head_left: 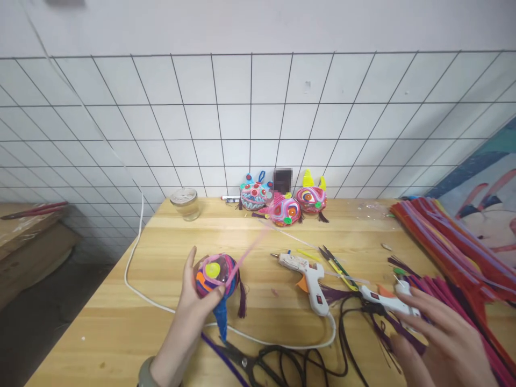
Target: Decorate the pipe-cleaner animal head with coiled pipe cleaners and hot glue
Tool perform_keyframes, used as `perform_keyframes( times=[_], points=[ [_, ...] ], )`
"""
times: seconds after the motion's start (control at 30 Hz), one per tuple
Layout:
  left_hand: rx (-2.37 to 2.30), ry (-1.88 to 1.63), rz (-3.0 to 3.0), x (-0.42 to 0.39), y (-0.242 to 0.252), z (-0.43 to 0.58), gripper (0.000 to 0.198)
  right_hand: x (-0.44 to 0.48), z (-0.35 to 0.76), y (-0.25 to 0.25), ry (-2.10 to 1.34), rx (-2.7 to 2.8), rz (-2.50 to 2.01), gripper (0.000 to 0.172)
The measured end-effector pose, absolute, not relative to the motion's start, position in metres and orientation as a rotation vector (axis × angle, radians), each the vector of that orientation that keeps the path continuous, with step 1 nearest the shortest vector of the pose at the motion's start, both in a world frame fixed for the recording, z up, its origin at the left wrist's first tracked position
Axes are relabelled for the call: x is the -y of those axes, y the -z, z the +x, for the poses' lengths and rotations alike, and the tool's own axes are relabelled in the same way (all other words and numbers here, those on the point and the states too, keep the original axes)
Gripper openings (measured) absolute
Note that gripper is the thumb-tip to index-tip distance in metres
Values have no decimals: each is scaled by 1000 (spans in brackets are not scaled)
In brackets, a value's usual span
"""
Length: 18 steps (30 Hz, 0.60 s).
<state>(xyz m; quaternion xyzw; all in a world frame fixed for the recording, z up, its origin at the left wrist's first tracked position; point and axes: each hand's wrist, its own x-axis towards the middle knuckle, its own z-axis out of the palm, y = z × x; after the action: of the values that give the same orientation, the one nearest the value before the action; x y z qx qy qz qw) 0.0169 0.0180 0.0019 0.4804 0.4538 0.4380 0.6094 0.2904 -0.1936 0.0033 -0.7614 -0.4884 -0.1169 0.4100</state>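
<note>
My left hand (191,303) is closed around a round, striped ornament (213,271) with a yellow disc, a blue pointed tail and a dark purple tassel. From under my thumb a blurred pink strip (253,243), perhaps a pipe cleaner, rises to the upper right. My right hand (441,336) is at the lower right, its fingers stretched out and apart. Its fingertips are nearest a white glue gun (389,302); whether they touch it I cannot tell. A second white glue gun (308,277) lies between my hands, nozzle to the left.
Three finished-looking ornaments (285,209) sit by the tiled wall, and a glass jar (185,204) stands left of them. Black-handled scissors (244,361) and yellow-handled snips (336,269) lie among cords. Pipe cleaner bundles (447,236) cover the right side. A white cable (139,231) crosses the left edge.
</note>
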Motion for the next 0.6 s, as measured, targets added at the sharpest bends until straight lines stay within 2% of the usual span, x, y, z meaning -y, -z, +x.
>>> perform_keyframes(
  times=[0.07,0.17,0.23,0.4,0.6],
  points=[
    [-1052,-1003,974,-21,-2,15,97,173,291,3,129,1177,-1992,27],
    [-1050,-1048,989,-20,-2,15,97,142,294,15,-399,1255,-2148,32],
    [-1039,-1083,1079,-19,-1,15,98,126,295,22,-592,1306,-2259,33],
    [-1045,-1117,1123,-20,2,15,97,106,287,30,-576,1334,-2479,35],
    [-933,-1059,865,-13,-10,16,99,94,287,34,-509,1295,-2452,40]
  ],
)
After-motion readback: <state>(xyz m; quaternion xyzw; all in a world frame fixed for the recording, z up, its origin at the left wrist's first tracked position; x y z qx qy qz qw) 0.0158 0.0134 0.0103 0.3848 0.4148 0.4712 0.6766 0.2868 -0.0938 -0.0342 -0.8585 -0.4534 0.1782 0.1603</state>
